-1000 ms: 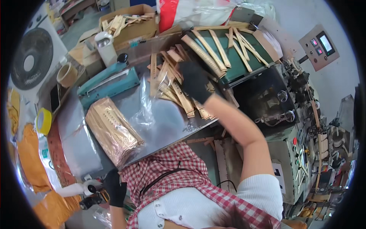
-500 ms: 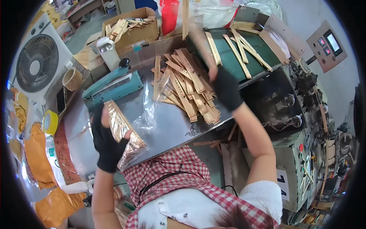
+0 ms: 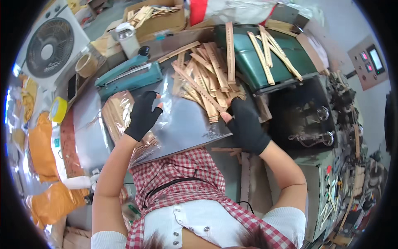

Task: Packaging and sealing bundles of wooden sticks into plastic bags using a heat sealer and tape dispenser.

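**Wooden strips heaped on the metal table, a gloved hand at each side**

The wooden strips [image 3: 205,85] lie in a loose pile at the table's far middle, spilling toward the green machine [image 3: 275,62] at two o'clock, where more strips rest on top. The metal table [image 3: 186,128] has bare sheet in front of the pile, between the two hands; its near edge meets the person's checked shirt.

The right hand [image 3: 245,124], in a black fingerless glove, sits at the pile's four o'clock edge, fingertips pinching the ends of the nearest strips. The left hand [image 3: 144,114], gloved alike, is at the pile's eight o'clock, fingers curled on a clear plastic bag [image 3: 174,103] that is hard to trace against the shiny metal. Under its wrist lies a bagged bundle [image 3: 118,114], partly hidden. A teal sealer [image 3: 130,76] stands at ten o'clock.
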A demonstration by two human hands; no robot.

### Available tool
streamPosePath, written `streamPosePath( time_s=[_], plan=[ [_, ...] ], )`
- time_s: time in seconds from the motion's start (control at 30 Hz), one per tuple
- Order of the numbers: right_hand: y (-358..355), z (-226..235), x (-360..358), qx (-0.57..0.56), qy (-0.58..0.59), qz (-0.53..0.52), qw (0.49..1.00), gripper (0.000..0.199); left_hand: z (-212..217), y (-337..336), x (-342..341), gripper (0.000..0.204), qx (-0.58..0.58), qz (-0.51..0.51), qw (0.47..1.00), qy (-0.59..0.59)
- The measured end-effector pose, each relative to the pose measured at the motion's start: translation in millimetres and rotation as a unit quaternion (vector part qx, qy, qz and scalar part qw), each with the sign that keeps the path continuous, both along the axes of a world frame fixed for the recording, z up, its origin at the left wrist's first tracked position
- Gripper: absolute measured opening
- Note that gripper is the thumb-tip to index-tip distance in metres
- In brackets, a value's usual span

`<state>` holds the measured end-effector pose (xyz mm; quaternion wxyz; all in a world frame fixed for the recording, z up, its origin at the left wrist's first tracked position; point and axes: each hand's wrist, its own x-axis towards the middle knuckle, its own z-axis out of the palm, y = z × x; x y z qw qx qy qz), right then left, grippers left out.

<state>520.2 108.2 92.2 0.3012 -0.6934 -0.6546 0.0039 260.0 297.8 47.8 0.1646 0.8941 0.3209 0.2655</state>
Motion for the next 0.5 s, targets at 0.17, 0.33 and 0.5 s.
streamPosePath(
  time_s=[0.17, 0.33, 0.5],
  plan=[
    [81.5, 47.7, 117.4, 0.081, -0.203, -0.204, 0.954, 0.050, -5.5, 32.0, 17.1, 0.036, 0.039, -0.021, 0.999, 0.024],
    [124.3, 28.2, 240.5, -0.242, -0.047, -0.396, 0.885, 0.078, -39.9, 110.0, 87.4, 0.037, 0.193, -0.030, 0.977, 0.090],
    [130.9, -4.3, 142.4, -0.036, -0.167, -0.157, 0.973, 0.015, -59.7, 181.8, 147.2, 0.037, 0.134, 0.061, 0.950, 0.274]
  ],
)
